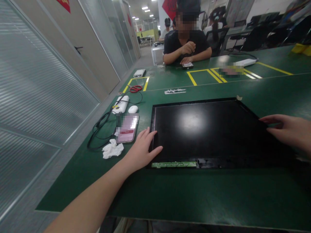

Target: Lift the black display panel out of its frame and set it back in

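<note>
A flat black display panel (209,129) lies on the green table in front of me, with a bright reflection on its glass and a raised dark rim. Along its near edge runs a narrow green circuit board (174,164). My left hand (143,148) grips the panel's left edge, its thumb over the front and its fingers along the rim. At the opposite side, my right hand (283,127) holds the right edge between thumb and fingers. A small pale tab (239,97) sticks up at the far right corner.
Left of the panel are a phone (127,128), crumpled tissue (112,149), a white mouse-like object (133,109), a white device (121,104) and black cable (97,126). Beyond lie red-handled scissors (136,88) and thin white strips (175,91). A person (187,45) sits across the table.
</note>
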Tool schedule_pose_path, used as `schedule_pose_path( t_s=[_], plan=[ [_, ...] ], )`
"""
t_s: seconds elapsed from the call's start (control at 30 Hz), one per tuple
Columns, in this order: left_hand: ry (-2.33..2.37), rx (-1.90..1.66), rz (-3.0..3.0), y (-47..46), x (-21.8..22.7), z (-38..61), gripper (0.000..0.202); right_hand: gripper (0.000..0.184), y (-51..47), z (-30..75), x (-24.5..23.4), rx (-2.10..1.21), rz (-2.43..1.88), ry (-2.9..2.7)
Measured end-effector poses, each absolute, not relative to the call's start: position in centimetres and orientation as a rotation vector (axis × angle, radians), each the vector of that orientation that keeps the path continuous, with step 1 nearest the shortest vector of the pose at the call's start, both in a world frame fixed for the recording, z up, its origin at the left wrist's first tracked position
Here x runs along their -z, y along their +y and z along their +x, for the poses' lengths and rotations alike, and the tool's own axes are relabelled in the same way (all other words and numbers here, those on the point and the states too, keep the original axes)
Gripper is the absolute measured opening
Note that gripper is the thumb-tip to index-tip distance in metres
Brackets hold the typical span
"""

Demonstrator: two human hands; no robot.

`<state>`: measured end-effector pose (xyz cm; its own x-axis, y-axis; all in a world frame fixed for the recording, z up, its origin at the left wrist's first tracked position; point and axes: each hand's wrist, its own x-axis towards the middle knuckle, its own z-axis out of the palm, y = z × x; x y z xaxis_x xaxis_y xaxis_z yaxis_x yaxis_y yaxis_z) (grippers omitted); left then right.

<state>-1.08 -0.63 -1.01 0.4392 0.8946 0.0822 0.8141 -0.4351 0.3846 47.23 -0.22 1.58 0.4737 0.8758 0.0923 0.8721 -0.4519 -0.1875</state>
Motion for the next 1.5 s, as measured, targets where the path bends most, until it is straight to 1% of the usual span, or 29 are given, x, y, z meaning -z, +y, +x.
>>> schedule_pose_path(
  t_s=[0.1,0.17,0.3,0.4,0.57,0.83,1.1,1.27,1.37,1.43,1.5],
  plan=[
    [1.442,-0.423,2.402,-0.4,0.8,-0.9,0.048,0.038,-0.2,47.2,-1.6,-0.015,-2.535,-1.538],
    [1.451,-0.431,2.366,-0.3,0.4,-0.8,0.043,0.041,-0.1,47.0,-1.7,-0.036,-2.531,-1.55],
    [1.474,-0.477,2.239,-0.1,-0.1,-0.5,0.05,0.054,0.0,46.8,-1.6,-0.097,-2.454,-1.582],
    [1.455,-0.573,2.148,0.0,0.2,-0.6,0.056,0.057,0.0,46.9,-1.5,-0.16,-2.432,-1.558],
    [1.343,-0.805,1.912,0.2,0.7,-0.7,0.054,0.056,-0.1,47.0,-1.8,-0.232,-2.426,-1.506],
    [1.211,-1.108,1.147,-0.6,-0.6,1.0,0.04,0.051,-0.3,46.0,-2.7,-0.298,-2.427,-1.443],
    [1.149,-1.207,0.743,-0.5,-1.1,1.7,0.04,0.051,-0.3,45.6,-2.6,-0.265,-2.434,-1.479],
    [1.165,-1.132,0.602,-0.6,-1.4,2.0,0.039,0.049,-0.3,45.5,-2.7,-0.276,-2.439,-1.515],
    [1.132,-1.11,0.613,-0.8,-1.4,2.0,0.047,0.052,-0.3,45.6,-2.8,-0.289,-2.443,-1.557],
    [1.116,-1.092,0.633,-0.8,-1.4,1.9,0.06,0.053,-0.2,45.9,-2.6,-0.263,-2.445,-1.594],
    [1.109,-1.063,0.654,-0.8,-1.4,1.7,0.074,0.05,-0.1,46.2,-2.3,-0.126,-2.426,-1.685]
  ],
)
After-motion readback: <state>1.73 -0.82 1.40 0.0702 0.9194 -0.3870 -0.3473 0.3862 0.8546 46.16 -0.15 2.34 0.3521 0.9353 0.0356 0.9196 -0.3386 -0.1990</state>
